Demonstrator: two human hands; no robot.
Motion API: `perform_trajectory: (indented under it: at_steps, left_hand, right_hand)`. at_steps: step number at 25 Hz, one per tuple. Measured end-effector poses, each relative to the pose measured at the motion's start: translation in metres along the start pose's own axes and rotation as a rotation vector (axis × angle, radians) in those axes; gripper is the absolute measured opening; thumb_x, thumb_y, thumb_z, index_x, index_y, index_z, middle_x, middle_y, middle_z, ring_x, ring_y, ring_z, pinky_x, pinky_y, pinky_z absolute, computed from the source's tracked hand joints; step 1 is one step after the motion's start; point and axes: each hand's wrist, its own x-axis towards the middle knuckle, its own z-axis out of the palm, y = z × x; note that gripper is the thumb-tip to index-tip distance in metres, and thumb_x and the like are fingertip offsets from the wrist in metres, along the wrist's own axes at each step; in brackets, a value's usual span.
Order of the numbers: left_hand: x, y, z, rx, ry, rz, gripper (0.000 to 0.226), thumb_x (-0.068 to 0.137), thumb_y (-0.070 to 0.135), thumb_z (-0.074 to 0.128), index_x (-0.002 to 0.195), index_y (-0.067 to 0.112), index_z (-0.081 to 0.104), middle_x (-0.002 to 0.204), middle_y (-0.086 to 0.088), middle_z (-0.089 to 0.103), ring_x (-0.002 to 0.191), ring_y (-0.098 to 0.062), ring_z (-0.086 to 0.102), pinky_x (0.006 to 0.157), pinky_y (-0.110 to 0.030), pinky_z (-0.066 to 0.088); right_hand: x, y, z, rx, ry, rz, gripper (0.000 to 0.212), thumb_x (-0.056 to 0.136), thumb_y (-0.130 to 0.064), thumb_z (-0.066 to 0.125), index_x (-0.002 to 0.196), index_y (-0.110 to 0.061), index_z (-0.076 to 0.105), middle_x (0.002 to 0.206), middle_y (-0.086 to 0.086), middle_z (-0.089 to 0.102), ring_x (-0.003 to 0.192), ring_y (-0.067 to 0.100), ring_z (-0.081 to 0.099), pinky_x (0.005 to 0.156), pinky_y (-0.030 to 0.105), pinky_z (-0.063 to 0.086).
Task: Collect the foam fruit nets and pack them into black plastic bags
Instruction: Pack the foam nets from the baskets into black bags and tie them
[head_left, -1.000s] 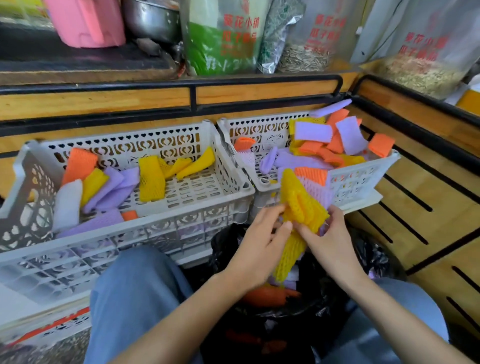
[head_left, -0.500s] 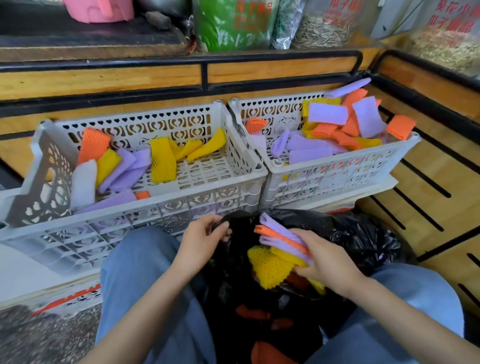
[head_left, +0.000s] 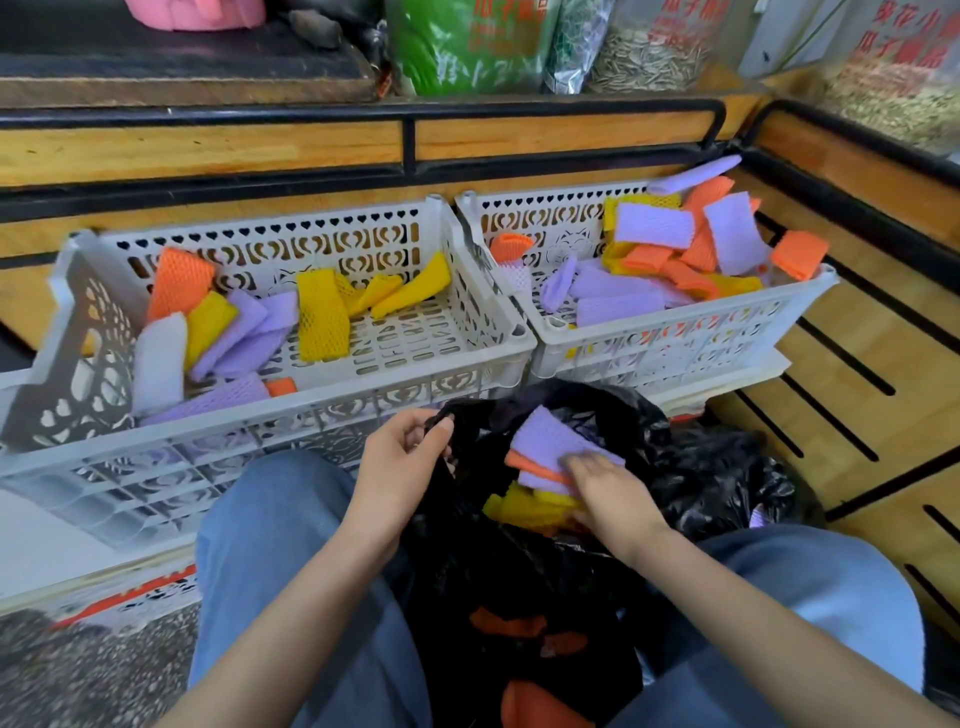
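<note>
A black plastic bag (head_left: 691, 467) sits open between my knees, with orange nets showing deep inside it. My left hand (head_left: 400, 462) pinches the bag's left rim and holds it up. My right hand (head_left: 608, 493) grips a stack of foam nets (head_left: 550, 441), purple on top, orange and yellow beneath, inside the bag's mouth. Two white lattice baskets stand in front of the bag. The left basket (head_left: 467, 358) holds orange, yellow, purple and white nets. The right basket (head_left: 685, 332) is piled with purple, orange and yellow nets.
A wooden shelf with black rails (head_left: 405, 140) runs behind the baskets and turns along the right side. Bags of seeds (head_left: 649, 47) and a pink container (head_left: 197, 13) stand on top of it. My jeans-clad legs (head_left: 280, 545) flank the bag.
My right hand has carried the stack of nets from basket height down into the bag's mouth. My left hand let go of the nets and took hold of the bag's rim.
</note>
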Motion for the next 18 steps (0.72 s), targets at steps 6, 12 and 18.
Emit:
perform_trajectory:
  at_steps: [6,12,18]
  left_hand:
    - [-0.002,-0.005,-0.005,0.108,-0.016,0.055,0.013,0.091,0.016,0.060,0.078,0.017,0.059,0.054,0.003,0.042,0.055,-0.011,0.043,0.056,-0.024,0.032]
    - [0.005,0.001,-0.023,0.439,-0.106,0.177,0.020,0.088,0.020,0.063,0.080,0.036,0.053,0.063,0.009,0.045,0.056,-0.003,0.043,0.058,-0.014,0.033]
    - [0.041,0.040,-0.076,0.620,-0.068,0.489,0.006,0.090,0.022,0.058,0.096,0.023,0.059,0.086,0.009,0.059,0.079,-0.006,0.057,0.074,-0.023,0.045]
  right_hand:
    - [-0.013,0.009,-0.004,0.066,-0.184,-0.035,0.051,0.095,-0.039,0.050,0.139,-0.017,0.036,0.142,0.002,0.044,0.129,0.021,0.042,0.098,0.030,0.037]
    - [-0.022,-0.012,-0.070,0.113,0.252,-0.315,0.033,0.094,-0.042,0.042,0.122,-0.026,0.049,0.106,-0.010,0.067,0.094,0.005,0.062,0.074,0.014,0.041]
    - [0.053,-0.072,-0.140,0.309,0.524,-0.418,0.028,0.096,-0.031,0.044,0.120,-0.017,0.049,0.102,-0.002,0.057,0.094,0.008,0.052,0.071,0.019,0.042]
